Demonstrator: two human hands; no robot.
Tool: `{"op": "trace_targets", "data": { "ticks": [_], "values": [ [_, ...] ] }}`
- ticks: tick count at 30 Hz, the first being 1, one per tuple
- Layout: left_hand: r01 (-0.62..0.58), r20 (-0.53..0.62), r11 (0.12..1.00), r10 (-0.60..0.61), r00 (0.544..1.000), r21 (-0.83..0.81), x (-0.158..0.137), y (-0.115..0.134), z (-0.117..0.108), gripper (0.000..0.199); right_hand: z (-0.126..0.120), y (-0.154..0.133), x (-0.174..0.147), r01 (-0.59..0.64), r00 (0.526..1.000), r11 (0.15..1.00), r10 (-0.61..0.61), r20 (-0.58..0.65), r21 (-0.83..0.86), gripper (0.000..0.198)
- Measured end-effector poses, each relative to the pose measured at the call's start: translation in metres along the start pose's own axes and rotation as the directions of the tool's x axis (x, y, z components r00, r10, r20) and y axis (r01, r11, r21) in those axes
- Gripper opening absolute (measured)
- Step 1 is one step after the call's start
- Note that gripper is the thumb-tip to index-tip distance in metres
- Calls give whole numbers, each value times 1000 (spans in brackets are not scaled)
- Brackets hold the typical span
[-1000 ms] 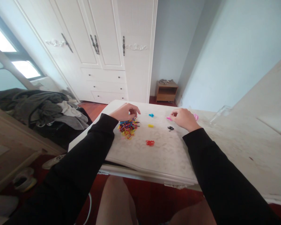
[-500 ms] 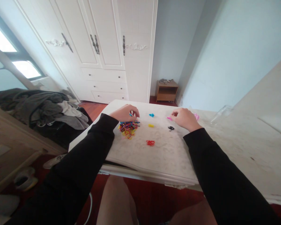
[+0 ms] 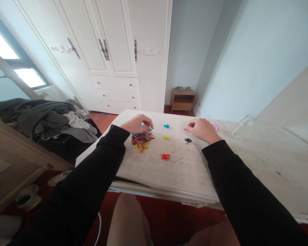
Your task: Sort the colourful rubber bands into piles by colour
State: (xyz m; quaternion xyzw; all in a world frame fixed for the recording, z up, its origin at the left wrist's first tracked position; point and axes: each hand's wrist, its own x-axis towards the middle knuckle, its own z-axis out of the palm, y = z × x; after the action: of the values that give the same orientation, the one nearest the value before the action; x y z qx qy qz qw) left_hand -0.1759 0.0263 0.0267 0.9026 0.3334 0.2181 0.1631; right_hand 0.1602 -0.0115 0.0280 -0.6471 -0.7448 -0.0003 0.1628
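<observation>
A heap of small, thin, many-coloured bands that look like rubber bands [image 3: 141, 140] lies on the left of the white tabletop [image 3: 143, 171]. Over its far edge my left hand [image 3: 140, 123] is curved, a gap showing between thumb and fingers. My right hand [image 3: 201, 129] has its fingers curled together at a pink rubber band [image 3: 186, 130]; its fingertips are partly hidden. Between the hands lie a small blue bunch [image 3: 166, 126] and a yellow one [image 3: 165, 138]. A black bunch [image 3: 188, 140] is just nearer than my right hand, and a red bunch [image 3: 165, 156] sits closer to me.
Beyond my right hand lies something pink [image 3: 215, 127], and a clear container [image 3: 243, 125] rests farther right. Past the table stand a white wardrobe [image 3: 115, 41] and a small wooden nightstand [image 3: 183, 100]. Dark clothes [image 3: 41, 114] are piled on the left.
Both hands stay almost in the same place. The bunches on the table have not visibly changed; the view has shifted very slightly.
</observation>
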Motion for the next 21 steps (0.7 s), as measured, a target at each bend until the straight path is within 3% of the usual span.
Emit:
{"op": "trace_targets", "data": {
  "ticks": [13, 21],
  "values": [
    [-30, -13, 983, 28, 1000, -178, 0, -9, 3, 15, -1, -2, -1, 12, 1000, 1000, -12, 2, 22, 19],
    [-47, 24, 996, 48, 999, -72, 1, -6, 1, 19, 0, -1, 0, 18, 1000, 999, -19, 3, 30, 18]
  ]
}}
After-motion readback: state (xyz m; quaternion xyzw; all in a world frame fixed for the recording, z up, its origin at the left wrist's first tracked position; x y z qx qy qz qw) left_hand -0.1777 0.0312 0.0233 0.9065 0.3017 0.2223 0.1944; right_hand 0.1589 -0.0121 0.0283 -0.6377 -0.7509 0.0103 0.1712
